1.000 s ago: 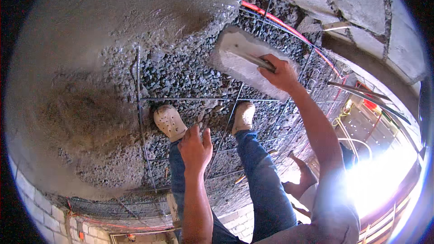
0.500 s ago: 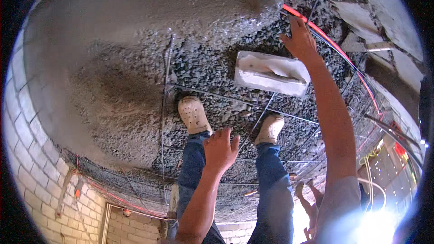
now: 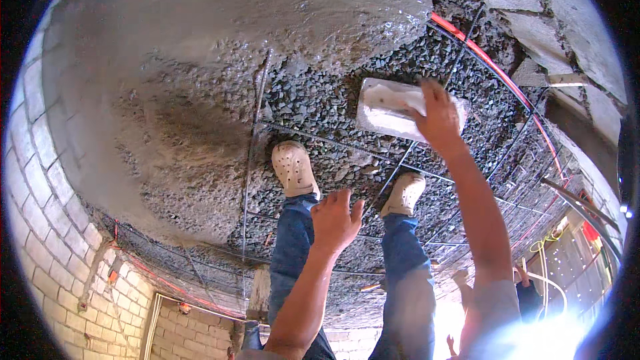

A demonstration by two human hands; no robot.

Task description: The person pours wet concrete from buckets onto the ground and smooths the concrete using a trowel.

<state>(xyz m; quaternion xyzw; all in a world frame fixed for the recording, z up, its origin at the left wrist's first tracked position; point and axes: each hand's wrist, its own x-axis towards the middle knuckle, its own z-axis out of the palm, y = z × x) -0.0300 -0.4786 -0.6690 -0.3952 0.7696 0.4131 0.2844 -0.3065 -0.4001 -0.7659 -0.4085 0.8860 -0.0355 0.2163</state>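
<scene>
My right hand (image 3: pixel 441 120) is over one end of a pale, rectangular hand float (image 3: pixel 390 103) with a handle along its top. Its fingers are stretched and slightly blurred, the thumb apart, and they cover part of the handle; I cannot see a closed grip. The float lies on dark gravel (image 3: pixel 320 97), just short of the wet grey concrete (image 3: pixel 267 0). My left hand (image 3: pixel 335 221) hangs in front of my left leg, holding nothing, fingers loosely bent and thumb apart.
My beige clogs (image 3: pixel 293 168) stand on gravel among thin steel bars (image 3: pixel 252 140). Red and black conduits (image 3: pixel 493 63) curve along the rough block wall (image 3: pixel 560 20) at right. A pale block wall (image 3: pixel 50 200) stands at left. Bright light glares at lower right, near parts of another person.
My right hand has come back from beside the conduits to the float, and now covers part of its handle. The left hand stays raised with nothing in it. The view has shifted slightly.
</scene>
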